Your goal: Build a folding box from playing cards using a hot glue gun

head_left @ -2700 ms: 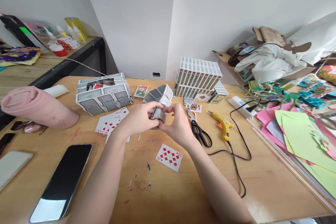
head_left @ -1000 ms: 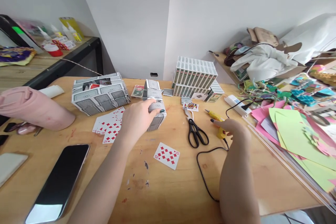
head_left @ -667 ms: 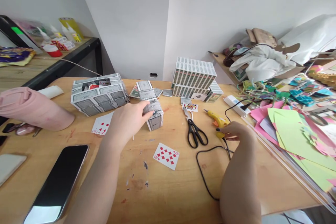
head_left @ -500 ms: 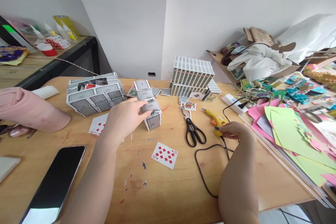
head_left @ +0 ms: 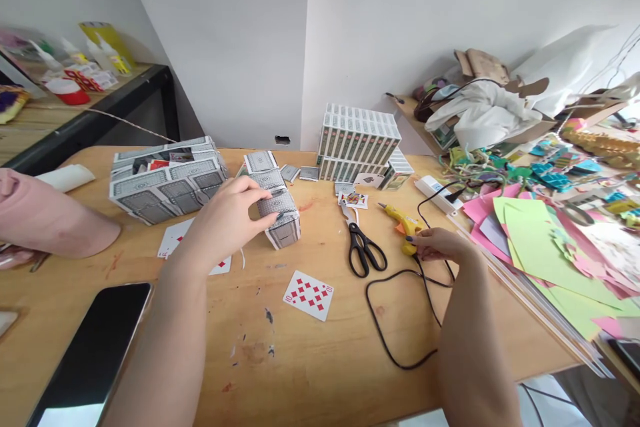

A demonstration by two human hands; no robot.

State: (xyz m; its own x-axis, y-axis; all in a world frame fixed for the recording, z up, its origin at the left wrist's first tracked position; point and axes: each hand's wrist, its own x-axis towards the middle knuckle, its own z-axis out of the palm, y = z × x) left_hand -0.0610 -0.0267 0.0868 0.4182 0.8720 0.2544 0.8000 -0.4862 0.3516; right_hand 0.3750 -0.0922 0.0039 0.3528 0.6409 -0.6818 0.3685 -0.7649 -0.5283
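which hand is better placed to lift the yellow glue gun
Probably the right hand: it is right at the glue gun's handle, while the left hand is farther off, touching the card structure.

Scissors (head_left: pixel 354 229) (on the table (head_left: pixel 320 363)) lie left of the glue gun (head_left: pixel 409 224).

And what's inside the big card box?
Inside the big card box, something red and a dark patterned piece show through the opening. The front wall hides the bottom, so I can't see what's there.
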